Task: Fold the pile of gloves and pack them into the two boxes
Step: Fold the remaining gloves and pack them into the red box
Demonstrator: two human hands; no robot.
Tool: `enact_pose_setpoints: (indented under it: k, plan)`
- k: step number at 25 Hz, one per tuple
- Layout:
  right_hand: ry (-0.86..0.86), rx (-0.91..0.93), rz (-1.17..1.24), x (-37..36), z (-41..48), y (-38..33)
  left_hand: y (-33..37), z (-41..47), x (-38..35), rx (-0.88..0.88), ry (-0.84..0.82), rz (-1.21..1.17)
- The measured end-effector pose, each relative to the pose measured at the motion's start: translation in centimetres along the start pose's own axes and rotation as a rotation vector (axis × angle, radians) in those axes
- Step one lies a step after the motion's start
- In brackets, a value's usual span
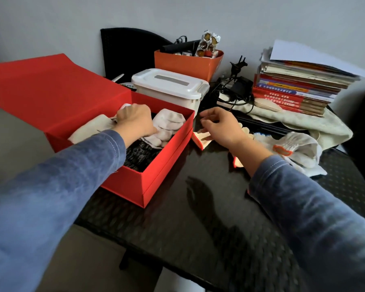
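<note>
You were packing: your left grip (135, 121) clutched a pale glove (125, 106) inside the red box (167, 165) at ten o'clock. Your right grip (221, 125) hung released near the glove pile (299, 148) at three o'clock, probably the next pick.

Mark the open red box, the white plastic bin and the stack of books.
open red box (167, 163): head view, near right wall
white plastic bin (177, 90): head view, lid top
stack of books (282, 100): head view, red spines

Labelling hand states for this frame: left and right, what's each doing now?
Left hand: closed, fingers curled on a white glove inside the red box.
Right hand: open, loosely curled, holding nothing.
</note>
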State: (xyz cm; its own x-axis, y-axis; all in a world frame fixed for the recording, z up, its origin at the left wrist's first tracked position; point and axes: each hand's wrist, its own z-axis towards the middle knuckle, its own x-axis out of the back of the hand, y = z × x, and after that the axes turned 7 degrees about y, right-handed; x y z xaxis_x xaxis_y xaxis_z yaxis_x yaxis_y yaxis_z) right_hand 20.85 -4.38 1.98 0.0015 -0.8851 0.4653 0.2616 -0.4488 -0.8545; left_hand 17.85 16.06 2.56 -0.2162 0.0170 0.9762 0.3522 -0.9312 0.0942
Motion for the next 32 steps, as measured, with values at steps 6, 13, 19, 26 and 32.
enact_pose_setpoints:
  k: [6,13,19,26,32]
  plan:
    - [0.020,0.003,-0.075,3.6,-2.5,3.8,6.2,-3.9,3.0,-0.171,0.339,-0.252]
    - [0.191,0.242,-0.707,11.6,-9.1,9.9,15.9,-11.0,-0.4,-0.529,0.133,-0.522]
    - [0.089,0.064,-0.839,14.6,-14.3,15.9,19.5,-14.1,-6.9,-0.512,-0.163,-0.564]
    - [-0.041,0.086,-0.828,14.5,-15.5,16.2,19.4,-14.5,-7.3,-0.308,-0.298,-0.687]
    - [-0.126,0.111,-0.785,15.3,-16.1,15.0,17.0,-14.2,-6.2,-0.318,-0.603,-0.788]
